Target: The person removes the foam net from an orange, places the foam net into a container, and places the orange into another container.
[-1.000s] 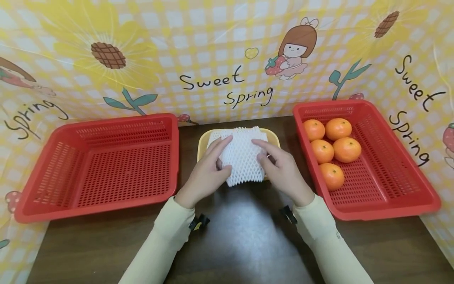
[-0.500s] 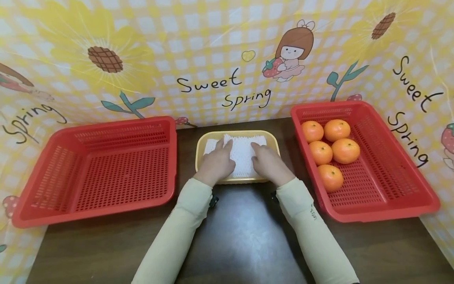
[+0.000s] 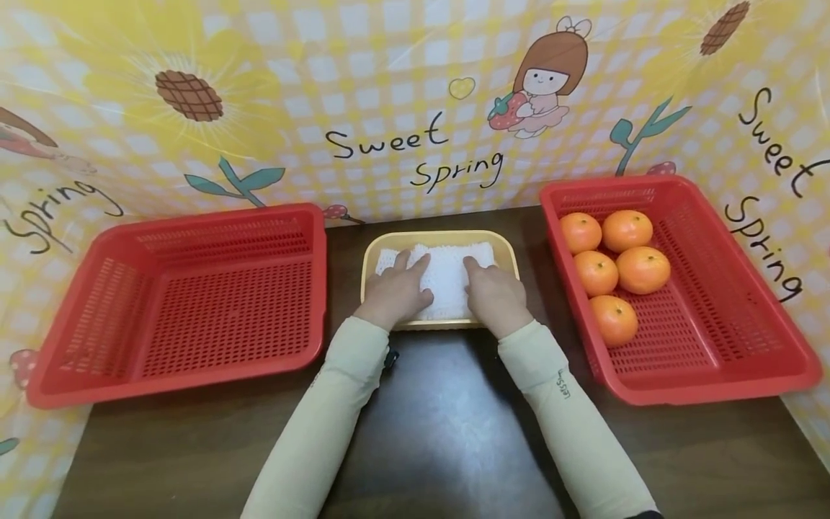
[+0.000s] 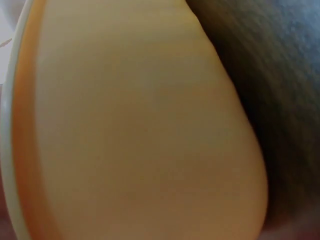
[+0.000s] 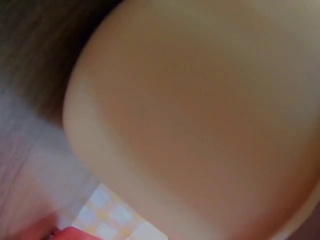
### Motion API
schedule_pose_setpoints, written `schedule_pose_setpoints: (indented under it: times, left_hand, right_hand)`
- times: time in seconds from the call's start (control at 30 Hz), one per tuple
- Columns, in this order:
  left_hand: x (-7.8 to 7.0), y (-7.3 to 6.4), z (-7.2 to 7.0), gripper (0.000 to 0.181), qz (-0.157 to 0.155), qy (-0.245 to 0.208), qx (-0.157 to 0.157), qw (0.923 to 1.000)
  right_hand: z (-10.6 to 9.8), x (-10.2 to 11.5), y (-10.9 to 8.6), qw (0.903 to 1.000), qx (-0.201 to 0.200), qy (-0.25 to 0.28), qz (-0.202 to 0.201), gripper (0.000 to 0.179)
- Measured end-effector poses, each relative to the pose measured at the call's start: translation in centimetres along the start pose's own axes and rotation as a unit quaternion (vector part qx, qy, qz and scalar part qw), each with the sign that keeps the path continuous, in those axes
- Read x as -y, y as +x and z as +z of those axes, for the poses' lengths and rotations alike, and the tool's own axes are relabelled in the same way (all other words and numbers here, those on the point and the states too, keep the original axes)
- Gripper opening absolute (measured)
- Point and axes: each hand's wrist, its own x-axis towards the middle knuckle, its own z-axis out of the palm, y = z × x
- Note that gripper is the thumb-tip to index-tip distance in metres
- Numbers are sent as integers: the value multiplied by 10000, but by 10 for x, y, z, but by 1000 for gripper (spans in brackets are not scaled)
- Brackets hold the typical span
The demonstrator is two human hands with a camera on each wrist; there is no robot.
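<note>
White foam fruit netting (image 3: 447,277) lies flat inside a small yellow basin (image 3: 441,236) at the middle of the table. My left hand (image 3: 395,290) reaches over the basin's near left side, its extended fingers resting on the netting. On the other side, my right hand (image 3: 498,294) touches the netting's right part with its index finger extended and the other fingers mostly hidden beneath the hand. Both wrist views are filled by the basin's smooth outer wall (image 4: 140,120), so neither hand shows there.
To the left stands a red perforated basket (image 3: 45,389) with nothing in it. A second red basket (image 3: 713,393) on the right holds several oranges (image 3: 643,270) along its left side. Behind everything hangs a yellow checked cloth (image 3: 389,86); the table (image 3: 454,432) is dark wood.
Both hands have moved down into the yellow basin with the netting, which stuck out over the near rim before and now lies inside. Over the last half second the hands have barely moved.
</note>
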Motion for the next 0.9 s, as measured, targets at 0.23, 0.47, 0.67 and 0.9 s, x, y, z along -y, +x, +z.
schedule_pose_setpoints:
  times: [0.23,0.47,0.67,0.9]
  left_hand:
    - [-2,-1,6,74,183,269,-507,9982]
    - [0,-3,4,67,1123,924,-1043,9839]
    - [9,3,6,60,1271,487,-266,9903]
    - [9,4,2,69,888,299,393,9948]
  right_hand:
    - [3,-3,-5,9949,-867,-155,-493,45]
    - [-1,-5,-10,9495,-2320,-322,-2088,35]
    - [-4,-11,-5,9834,-596,-116,-1707,58]
    - [-5,-20,-3,9928,370,165,-1131,73]
